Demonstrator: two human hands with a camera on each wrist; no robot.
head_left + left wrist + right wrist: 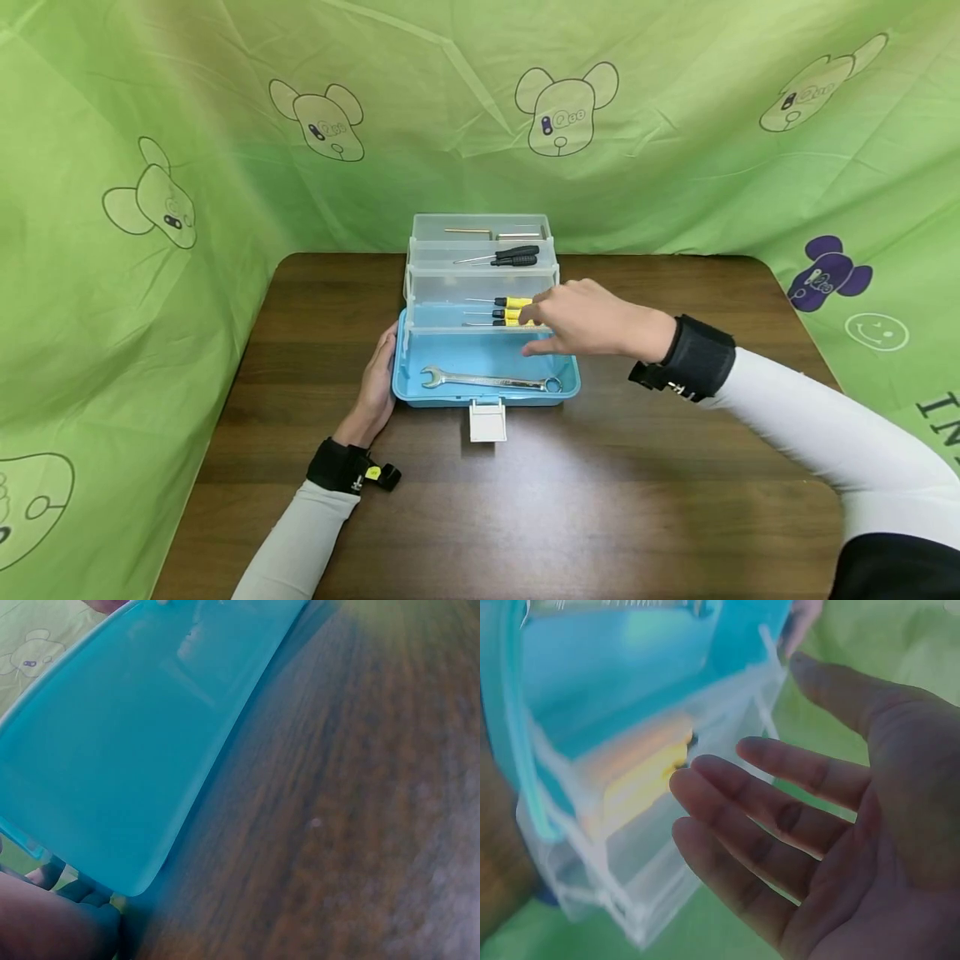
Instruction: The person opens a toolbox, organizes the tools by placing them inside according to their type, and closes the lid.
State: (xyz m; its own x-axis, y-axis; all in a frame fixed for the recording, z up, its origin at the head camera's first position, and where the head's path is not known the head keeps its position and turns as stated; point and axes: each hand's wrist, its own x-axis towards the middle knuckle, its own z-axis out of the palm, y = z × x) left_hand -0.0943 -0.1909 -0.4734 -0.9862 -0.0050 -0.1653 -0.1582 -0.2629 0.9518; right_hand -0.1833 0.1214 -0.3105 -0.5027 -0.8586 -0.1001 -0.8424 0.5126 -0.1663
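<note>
A blue toolbox [480, 354] stands open on the table, its clear trays fanned out toward the back. My left hand [375, 387] rests along the box's left side with fingers extended; in the left wrist view its fingers are partly hidden near the box's corner. Above the lowest clear tray [435, 292] hovers my right hand [592, 318], fingers loosely bent. Nothing lies between those fingers [720, 802] in the right wrist view. Several small yellow-handled screwdrivers [512, 302] lie in that tray, partly covered by the hand. A combination wrench [491, 381] lies in the blue base.
Black-handled screwdrivers [517, 252] occupy the middle tray, and L-shaped hex keys [468, 231] the top one. A white latch [487, 422] hangs off the box's front. Green printed cloth [442, 117] surrounds the wooden table [570, 508] at the back and sides.
</note>
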